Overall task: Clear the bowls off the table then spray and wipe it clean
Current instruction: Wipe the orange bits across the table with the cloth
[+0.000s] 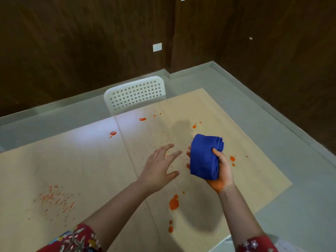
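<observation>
A light wooden table [76, 170] carries orange-red sauce stains: a big blot [174, 202] near the front, smears [54, 199] at the left, and drops [112, 133] farther back. My right hand [221, 171] grips a folded blue cloth [204, 157] held above the table's right half. My left hand [160, 164] hovers just left of the cloth with fingers spread and holds nothing. No bowls or spray bottle are in view.
A white perforated chair [135, 93] is pushed in at the table's far side. Grey floor [272, 133] surrounds the table, and dark wood-panelled walls [91, 42] with a white socket [157, 47] stand behind.
</observation>
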